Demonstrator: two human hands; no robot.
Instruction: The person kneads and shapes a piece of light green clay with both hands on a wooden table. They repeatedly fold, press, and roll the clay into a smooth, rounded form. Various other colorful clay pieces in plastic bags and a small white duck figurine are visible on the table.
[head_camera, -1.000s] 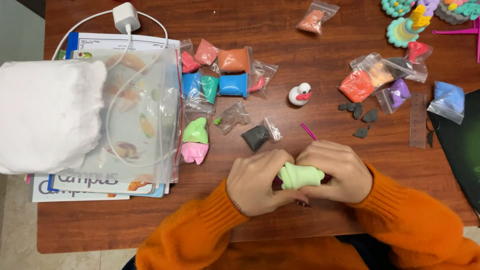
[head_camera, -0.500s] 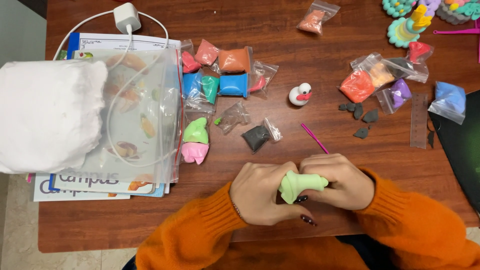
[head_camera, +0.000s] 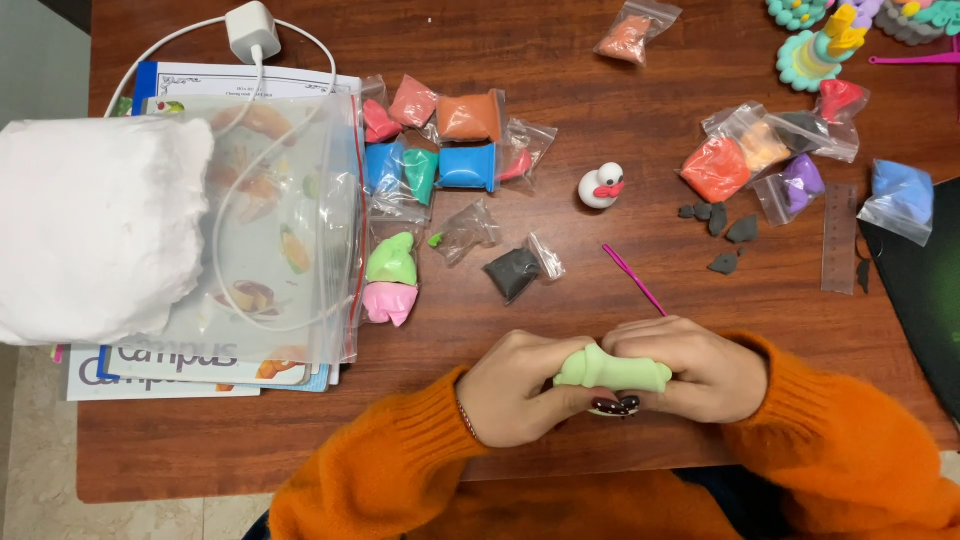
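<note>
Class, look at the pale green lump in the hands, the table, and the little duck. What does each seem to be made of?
Pale green lump: soft matte modelling clay, probably; it bulges between the fingers. Table: wood or wood-look laminate; brown grain, slight sheen. Duck: likely the same clay, smooth and matte.

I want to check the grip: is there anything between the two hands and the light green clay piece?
Nothing visible is between them. The left hand and the right hand both press directly on the light green clay, above the wooden table.
</note>
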